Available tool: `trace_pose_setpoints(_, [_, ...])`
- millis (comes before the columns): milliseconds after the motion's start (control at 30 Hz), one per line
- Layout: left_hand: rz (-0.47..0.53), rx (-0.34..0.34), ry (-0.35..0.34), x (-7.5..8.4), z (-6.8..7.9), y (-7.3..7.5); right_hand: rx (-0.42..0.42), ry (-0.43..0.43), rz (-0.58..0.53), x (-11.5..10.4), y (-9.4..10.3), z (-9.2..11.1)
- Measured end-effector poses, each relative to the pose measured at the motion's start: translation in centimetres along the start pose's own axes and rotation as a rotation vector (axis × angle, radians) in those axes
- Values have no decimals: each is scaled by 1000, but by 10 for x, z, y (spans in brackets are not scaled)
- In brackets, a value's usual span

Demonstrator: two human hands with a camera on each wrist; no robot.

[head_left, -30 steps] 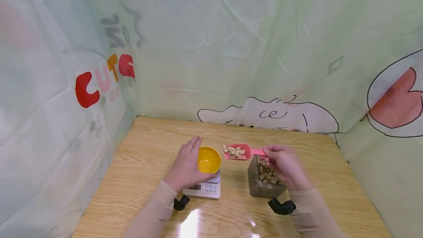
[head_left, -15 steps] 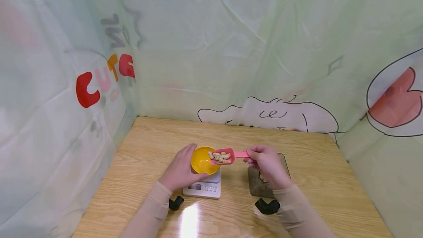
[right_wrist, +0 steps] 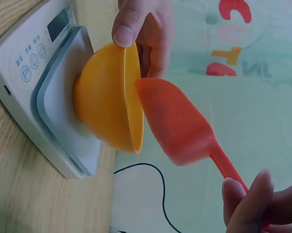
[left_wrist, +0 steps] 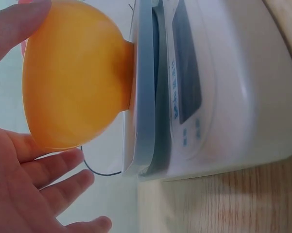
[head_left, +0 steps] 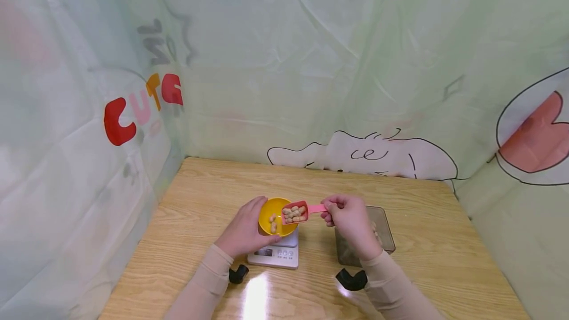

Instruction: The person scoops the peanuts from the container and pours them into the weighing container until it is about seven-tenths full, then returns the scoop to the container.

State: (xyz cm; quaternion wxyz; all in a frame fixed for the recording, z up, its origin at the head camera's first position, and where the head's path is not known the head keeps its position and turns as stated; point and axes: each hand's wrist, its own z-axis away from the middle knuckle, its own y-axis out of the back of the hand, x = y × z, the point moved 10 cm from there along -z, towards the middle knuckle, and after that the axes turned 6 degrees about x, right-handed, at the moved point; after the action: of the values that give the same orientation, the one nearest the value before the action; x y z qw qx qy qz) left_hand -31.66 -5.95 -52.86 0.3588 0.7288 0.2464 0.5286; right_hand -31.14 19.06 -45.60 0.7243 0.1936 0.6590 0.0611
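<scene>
A yellow bowl [head_left: 266,208] stands on the platform of a white kitchen scale [head_left: 286,260]. My left hand [head_left: 242,228] holds the bowl at its left side, thumb near the front rim and fingers behind. Between thumb and fingers, my right hand [head_left: 351,223] pinches the handle of a pink scoop [right_wrist: 180,124]. The scoop's mouth is tipped down at the bowl's right rim. Several peanuts [head_left: 294,213] are still in the scoop, and a few peanuts [head_left: 273,226] lie inside the bowl. In the left wrist view the bowl hides most of the scoop.
A grey see-through container [head_left: 345,255] with peanuts stands to the right of the scale, partly covered by my right hand and forearm. Printed curtains [head_left: 284,88] surround the wooden table [head_left: 213,181]. A black piece [head_left: 238,274] hangs at each wrist.
My right hand has brought the loaded scoop leftward from near the container to the bowl and tipped it. Some peanuts have dropped into the bowl, which was empty before. My left hand stays at the bowl.
</scene>
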Motion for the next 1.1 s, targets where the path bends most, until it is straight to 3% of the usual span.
trace_pose_setpoints(333, [-7,10,-7,-4,0,-3,102,223,174,-30,1,16])
trace_pose_setpoints(567, [-7,8,-10,-4,0,0,195,556,272,-52,4,30])
trace_pose_setpoints(667, [-5,11,-13,-3,-1,2,198,612,271,-54,3,33])
trace_pose_setpoints(800, [-7,16,-24,-1,-1,3,164,507,229,-43,2,26])
trace_pose_setpoints(1000, [-29,22,-39,4,-2,3,75,152,13,-12,3,7])
trace_pose_setpoints(1100, [-29,26,-52,9,-3,4,33,17,-99,1,4,3])
